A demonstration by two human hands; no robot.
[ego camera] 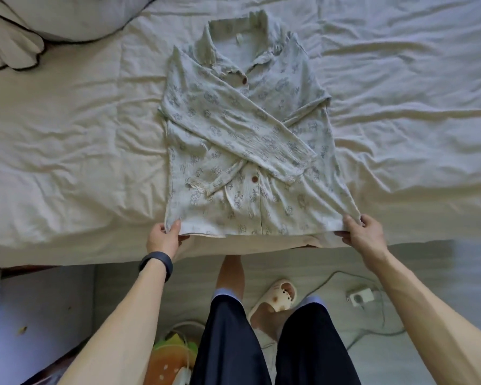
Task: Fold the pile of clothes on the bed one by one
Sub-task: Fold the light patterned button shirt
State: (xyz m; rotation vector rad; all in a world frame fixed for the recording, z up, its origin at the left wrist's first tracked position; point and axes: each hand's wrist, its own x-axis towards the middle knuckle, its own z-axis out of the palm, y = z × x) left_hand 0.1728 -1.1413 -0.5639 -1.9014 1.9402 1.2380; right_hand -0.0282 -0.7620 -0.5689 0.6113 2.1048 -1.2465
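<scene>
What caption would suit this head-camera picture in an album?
Left hand and right hand pinch the hem corners of a printed shirt, sleeves crossed, on the bed.

We find the shirt (pixel 245 140) lying on the bed (pixel 67 134), collar at the far side, hem at the near edge, sleeves crossed over its front. Our left hand (pixel 163 238) pinches the hem's left corner, our right hand (pixel 363 234) the right corner. A pillow (pixel 67 15) lies far left on the bed. On the floor (pixel 428 273) below, a slipper (pixel 278 297) sits left of a socket (pixel 361 297).
</scene>
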